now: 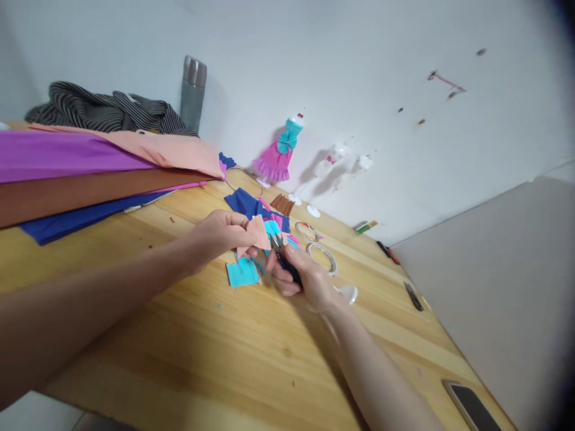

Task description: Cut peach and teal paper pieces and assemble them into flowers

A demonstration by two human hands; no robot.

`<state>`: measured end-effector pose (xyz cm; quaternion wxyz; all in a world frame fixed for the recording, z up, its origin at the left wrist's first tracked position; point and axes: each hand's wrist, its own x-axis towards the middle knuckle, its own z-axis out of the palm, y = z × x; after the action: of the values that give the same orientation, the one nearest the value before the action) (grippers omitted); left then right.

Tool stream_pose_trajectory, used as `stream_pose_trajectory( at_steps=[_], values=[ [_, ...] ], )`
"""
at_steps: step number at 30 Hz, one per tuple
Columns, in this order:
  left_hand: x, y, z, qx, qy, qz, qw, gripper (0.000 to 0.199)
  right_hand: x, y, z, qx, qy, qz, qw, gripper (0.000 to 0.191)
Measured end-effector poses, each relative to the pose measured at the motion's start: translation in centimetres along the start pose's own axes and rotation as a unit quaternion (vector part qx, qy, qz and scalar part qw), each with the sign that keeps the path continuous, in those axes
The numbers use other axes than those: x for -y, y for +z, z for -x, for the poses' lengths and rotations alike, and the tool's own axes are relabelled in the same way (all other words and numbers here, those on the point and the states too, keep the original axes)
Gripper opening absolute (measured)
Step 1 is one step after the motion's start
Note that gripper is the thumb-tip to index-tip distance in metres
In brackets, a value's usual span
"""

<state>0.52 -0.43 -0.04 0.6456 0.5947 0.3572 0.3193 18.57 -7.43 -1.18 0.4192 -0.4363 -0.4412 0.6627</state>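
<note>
Between the thumb and fingers of my left hand (229, 232) is a small piece of peach crepe paper (258, 231). My right hand (300, 272) is closed around the dark handles of a pair of scissors (286, 263), whose blades point up at the right edge of the peach piece. Whether the blades touch the paper, I cannot make out. Below my left hand lies a turquoise paper piece (242, 272) on the table. Just beyond both hands are scraps of dark blue paper (245, 203) and a pleated brown piece (283, 205).
Large crepe sheets, purple (67, 157) among them, lie at the left before a striped cloth (112, 111) and a flask (193, 93). A doll in a pink dress (275, 160) stands near the wall. Tape rolls (331, 258), a cutter knife (413, 296) and a phone (474, 407) lie right.
</note>
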Motion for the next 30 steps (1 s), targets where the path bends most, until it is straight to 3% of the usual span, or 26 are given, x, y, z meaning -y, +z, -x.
stream_pose_trajectory(
  at_steps=[8, 30],
  values=[
    [0.23, -0.35, -0.23, 0.013, 0.004, 0.009, 1.0, 0.011, -0.6, 0.19, -0.05, 0.026, 0.01, -0.008, 1.0, 0.043],
    [0.42, -0.12, -0.08, 0.006, -0.001, 0.013, 1.0, 0.016, -0.33, 1.04, 0.27, -0.009, -0.03, 0.051, 0.998, 0.043]
  ],
)
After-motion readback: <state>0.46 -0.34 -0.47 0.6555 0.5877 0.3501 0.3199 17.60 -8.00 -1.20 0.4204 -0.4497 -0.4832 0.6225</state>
